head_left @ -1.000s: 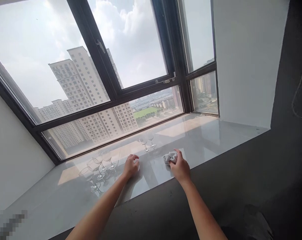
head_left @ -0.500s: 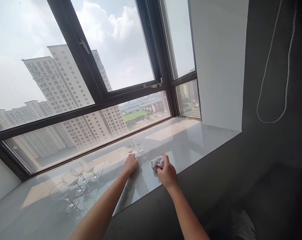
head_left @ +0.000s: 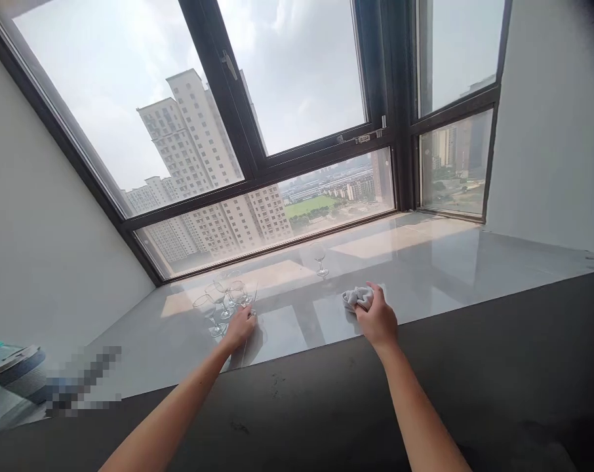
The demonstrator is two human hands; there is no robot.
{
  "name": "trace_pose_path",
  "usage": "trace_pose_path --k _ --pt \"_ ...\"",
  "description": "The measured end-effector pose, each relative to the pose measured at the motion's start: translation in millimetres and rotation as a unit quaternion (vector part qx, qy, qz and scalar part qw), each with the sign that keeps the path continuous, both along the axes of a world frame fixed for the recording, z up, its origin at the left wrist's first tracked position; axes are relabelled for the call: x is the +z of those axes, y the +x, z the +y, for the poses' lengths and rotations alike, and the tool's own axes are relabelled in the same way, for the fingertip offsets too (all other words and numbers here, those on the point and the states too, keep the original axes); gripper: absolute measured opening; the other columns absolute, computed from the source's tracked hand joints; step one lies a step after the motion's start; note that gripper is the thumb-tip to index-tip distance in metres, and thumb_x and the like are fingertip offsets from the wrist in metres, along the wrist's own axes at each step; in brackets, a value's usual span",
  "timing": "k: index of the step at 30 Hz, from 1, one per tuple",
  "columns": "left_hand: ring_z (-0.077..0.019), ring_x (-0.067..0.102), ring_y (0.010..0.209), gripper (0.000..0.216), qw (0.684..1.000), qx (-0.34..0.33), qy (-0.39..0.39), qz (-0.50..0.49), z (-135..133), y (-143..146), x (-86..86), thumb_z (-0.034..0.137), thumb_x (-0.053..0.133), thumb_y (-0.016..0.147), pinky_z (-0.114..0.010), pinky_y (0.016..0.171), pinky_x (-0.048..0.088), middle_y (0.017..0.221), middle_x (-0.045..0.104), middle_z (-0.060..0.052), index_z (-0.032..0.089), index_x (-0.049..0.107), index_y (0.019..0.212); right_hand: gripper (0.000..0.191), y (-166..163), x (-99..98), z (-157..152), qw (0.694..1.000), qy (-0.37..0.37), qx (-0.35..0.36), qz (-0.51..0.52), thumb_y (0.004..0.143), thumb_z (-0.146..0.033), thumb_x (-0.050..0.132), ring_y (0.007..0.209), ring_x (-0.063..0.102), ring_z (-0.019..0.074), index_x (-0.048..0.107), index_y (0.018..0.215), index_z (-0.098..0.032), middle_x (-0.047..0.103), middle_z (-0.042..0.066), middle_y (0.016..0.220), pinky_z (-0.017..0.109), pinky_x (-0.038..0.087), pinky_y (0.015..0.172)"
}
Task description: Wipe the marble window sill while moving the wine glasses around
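On the pale stone windowsill (head_left: 425,262), my left hand (head_left: 240,328) is closed round the stem of a clear wine glass (head_left: 250,292). It holds the glass at the right edge of a cluster of several wine glasses (head_left: 217,300) standing on the sill. My right hand (head_left: 378,321) rests on the sill further right, its fingers closed on a crumpled grey cloth (head_left: 358,298). A single wine glass (head_left: 319,259) stands alone behind and between my hands, close to the window.
A big dark-framed window (head_left: 257,174) with a handle (head_left: 229,64) rises behind the sill. White walls close off both ends. A dark ledge (head_left: 326,393) runs along the sill's front edge. A round grey-and-teal object (head_left: 12,367) sits at far left.
My left hand has moved left, carrying one of the two glasses from beside the cloth over to the cluster. My right hand has stayed on the cloth. The camera has swung.
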State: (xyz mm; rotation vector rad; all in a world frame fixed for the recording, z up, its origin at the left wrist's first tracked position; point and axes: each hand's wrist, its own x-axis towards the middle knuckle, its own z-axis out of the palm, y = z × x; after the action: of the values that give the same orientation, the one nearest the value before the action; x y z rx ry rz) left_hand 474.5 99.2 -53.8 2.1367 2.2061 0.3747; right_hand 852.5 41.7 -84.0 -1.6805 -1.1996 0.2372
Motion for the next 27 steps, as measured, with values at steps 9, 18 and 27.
trace_pose_path --k 9,18,27 --pt "-0.0241 0.039 0.134 0.053 0.998 0.058 0.018 -0.024 13.9 -20.1 -6.0 0.019 0.042 0.084 -0.031 0.106 0.033 0.144 0.041 -0.015 0.013 0.045 0.136 0.054 0.1 3.1 -2.8 1.000 -0.013 0.006 0.000 0.081 -0.036 0.054 0.079 0.064 0.0221 0.044 0.133 -0.023 0.070 0.007 0.098 0.024 0.033 0.056" --pt "-0.0367 0.026 0.139 0.059 0.991 0.126 0.000 0.039 -17.5 2.4 -14.6 0.036 0.046 0.085 -0.049 0.112 0.023 0.152 0.029 -0.015 0.019 0.042 0.141 0.056 0.4 3.3 -1.2 1.000 -0.005 0.014 0.014 0.080 -0.031 0.056 0.085 0.064 0.0221 0.042 0.134 -0.023 0.069 0.007 0.100 0.024 0.035 0.060" --pt "-0.0248 0.040 0.132 0.045 0.980 -0.199 0.020 0.020 51.6 172.7 -2.1 0.030 0.037 0.091 -0.038 0.109 0.030 0.144 0.042 -0.013 0.020 0.053 0.132 0.057 -0.1 7.3 -2.9 1.000 -0.001 0.017 0.020 0.080 -0.026 0.056 0.087 0.064 0.0217 0.040 0.135 -0.025 0.069 0.006 0.102 0.025 0.039 0.065"
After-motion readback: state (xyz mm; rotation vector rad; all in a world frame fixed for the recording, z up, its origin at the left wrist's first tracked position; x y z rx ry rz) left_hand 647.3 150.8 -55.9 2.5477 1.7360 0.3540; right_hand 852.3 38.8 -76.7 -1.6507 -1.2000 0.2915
